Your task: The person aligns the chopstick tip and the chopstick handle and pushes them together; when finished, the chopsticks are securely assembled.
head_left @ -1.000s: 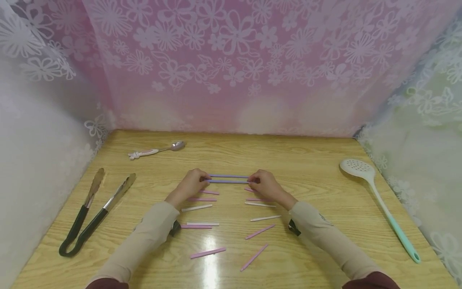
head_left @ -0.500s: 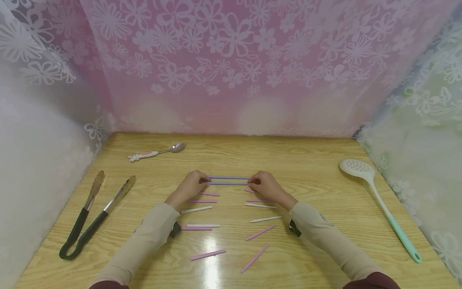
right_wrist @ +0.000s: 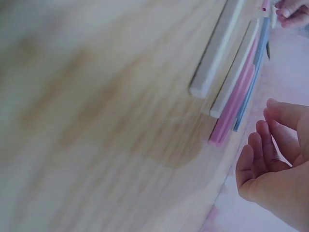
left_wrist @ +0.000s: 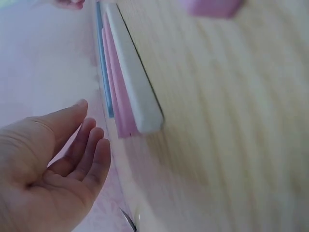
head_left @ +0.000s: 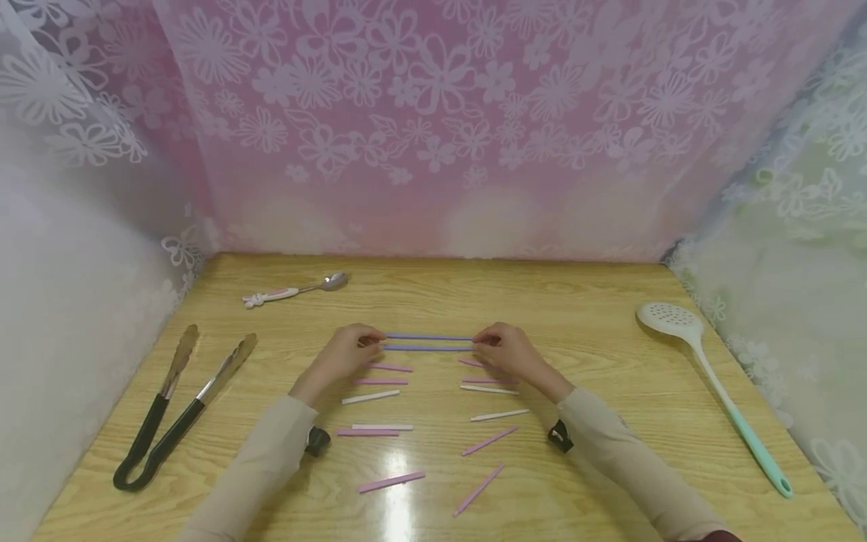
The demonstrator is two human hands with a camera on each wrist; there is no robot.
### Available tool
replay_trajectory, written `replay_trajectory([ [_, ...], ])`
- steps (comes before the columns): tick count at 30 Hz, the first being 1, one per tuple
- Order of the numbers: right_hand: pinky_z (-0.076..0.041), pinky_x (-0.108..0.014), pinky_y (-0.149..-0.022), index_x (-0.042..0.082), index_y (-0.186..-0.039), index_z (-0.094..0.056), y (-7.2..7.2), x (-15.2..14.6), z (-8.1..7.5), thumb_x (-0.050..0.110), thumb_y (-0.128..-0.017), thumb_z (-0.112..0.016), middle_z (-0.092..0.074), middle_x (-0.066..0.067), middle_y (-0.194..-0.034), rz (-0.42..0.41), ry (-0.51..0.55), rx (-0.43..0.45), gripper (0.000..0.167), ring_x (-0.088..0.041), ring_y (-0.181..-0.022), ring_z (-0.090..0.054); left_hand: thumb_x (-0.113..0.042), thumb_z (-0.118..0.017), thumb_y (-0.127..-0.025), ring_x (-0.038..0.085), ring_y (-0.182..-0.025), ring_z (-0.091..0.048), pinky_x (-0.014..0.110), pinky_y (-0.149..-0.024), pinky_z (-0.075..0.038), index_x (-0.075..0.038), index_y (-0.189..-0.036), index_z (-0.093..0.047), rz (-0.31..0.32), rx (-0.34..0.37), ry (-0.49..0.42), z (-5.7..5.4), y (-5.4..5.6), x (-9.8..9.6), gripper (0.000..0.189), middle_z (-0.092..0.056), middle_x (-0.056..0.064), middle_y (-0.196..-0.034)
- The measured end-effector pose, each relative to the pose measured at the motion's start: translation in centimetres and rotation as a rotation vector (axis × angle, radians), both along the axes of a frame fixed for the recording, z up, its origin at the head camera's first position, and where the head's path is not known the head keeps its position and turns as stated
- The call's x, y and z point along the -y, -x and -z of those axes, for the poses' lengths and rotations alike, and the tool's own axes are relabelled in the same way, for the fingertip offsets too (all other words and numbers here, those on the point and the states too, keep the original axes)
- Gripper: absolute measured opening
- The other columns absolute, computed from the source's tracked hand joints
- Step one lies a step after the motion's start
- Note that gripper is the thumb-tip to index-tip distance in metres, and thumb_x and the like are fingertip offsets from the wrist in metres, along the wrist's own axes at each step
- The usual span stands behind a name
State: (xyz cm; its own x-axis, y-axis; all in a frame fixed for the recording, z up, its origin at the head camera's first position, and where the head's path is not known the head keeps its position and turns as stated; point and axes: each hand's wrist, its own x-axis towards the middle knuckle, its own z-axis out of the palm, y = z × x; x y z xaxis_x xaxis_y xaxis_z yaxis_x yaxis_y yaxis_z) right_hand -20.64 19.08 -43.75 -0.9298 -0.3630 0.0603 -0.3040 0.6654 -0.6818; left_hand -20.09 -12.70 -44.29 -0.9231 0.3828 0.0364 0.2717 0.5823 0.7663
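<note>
Two long bluish-purple sticks lie parallel across the table, the far stick point(head_left: 430, 337) just behind the near stick point(head_left: 428, 348). At their left ends my left hand point(head_left: 344, 352) hovers with fingers loosely bent. The left wrist view shows a gap between that hand and the blue stick point(left_wrist: 105, 67). My right hand point(head_left: 509, 350) is by the right ends. In the right wrist view its relaxed fingers hold nothing, beside the blue stick point(right_wrist: 253, 82). Closer to me lie short pink sticks point(head_left: 391, 482) and white sticks point(head_left: 370, 397) in two columns.
Black-handled tongs point(head_left: 162, 433) lie spread at the left. A spoon point(head_left: 294, 290) with a rabbit-shaped handle lies at the back left. A slotted skimmer point(head_left: 704, 354) with a mint handle is at the right. Floral cloth point(head_left: 433, 150) stands behind the table point(head_left: 576, 293).
Both hands have let go of the purple sticks. My left hand has shifted left and my right hand slightly right, while the sticks lie where they were.
</note>
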Motion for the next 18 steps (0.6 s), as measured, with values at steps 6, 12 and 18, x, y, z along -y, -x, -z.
replay_trajectory([
  [6,-0.050,-0.029,-0.071,-0.002,-0.099,-0.070,-0.8,-1.0,0.2,0.010,-0.088,-0.068,-0.065,-0.010,-0.091,0.025,0.001,0.042,0.017,-0.019,-0.080,-0.058,-0.013,-0.060,-0.094,0.029,-0.102,-0.061,0.043,-0.090,-0.050,0.002,-0.115,-0.064,-0.001,0.029,-0.021,0.1,-1.0,1.2,0.026,-0.065,0.016,-0.112],
  [12,-0.050,-0.028,-0.072,0.000,-0.101,-0.069,-1.4,-1.7,0.4,0.013,-0.088,-0.068,-0.066,-0.008,-0.093,0.030,-0.001,0.119,0.018,-0.018,-0.083,-0.059,-0.015,-0.061,-0.093,0.028,-0.102,-0.061,0.043,-0.092,-0.050,-0.001,-0.115,-0.065,-0.008,0.067,-0.035,0.3,-1.7,1.7,0.026,-0.066,0.013,-0.112],
  [18,-0.051,-0.031,-0.076,0.000,-0.103,-0.069,-1.7,-1.9,0.5,0.013,-0.088,-0.068,-0.066,-0.008,-0.094,0.004,0.006,0.149,0.020,-0.018,-0.084,-0.060,-0.018,-0.062,-0.093,0.026,-0.106,-0.060,0.042,-0.095,-0.048,-0.003,-0.117,-0.065,0.031,0.118,-0.058,0.9,-1.5,1.8,0.028,-0.066,0.011,-0.115],
])
